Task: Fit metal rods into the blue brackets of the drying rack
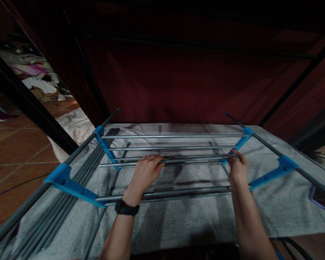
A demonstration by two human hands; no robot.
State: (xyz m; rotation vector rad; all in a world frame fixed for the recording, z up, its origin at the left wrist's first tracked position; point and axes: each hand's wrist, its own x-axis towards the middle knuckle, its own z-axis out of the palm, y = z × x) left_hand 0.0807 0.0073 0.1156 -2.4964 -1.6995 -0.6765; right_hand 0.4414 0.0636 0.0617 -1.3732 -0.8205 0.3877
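Over a grey towel (178, 216), left hand (146, 171) and right hand (237, 168) close on one rack rod (189, 161): light, stiff, slick metal, probably best gripped near its blue brackets (108, 150).

Grey-white towel (195, 216) spread under frame. Loose grey rods (70, 195) bundled along towel's left edge. Dark red fabric wall (178, 83) behind. Clothes pile (35, 72) far left on brown tiled floor (13, 151).
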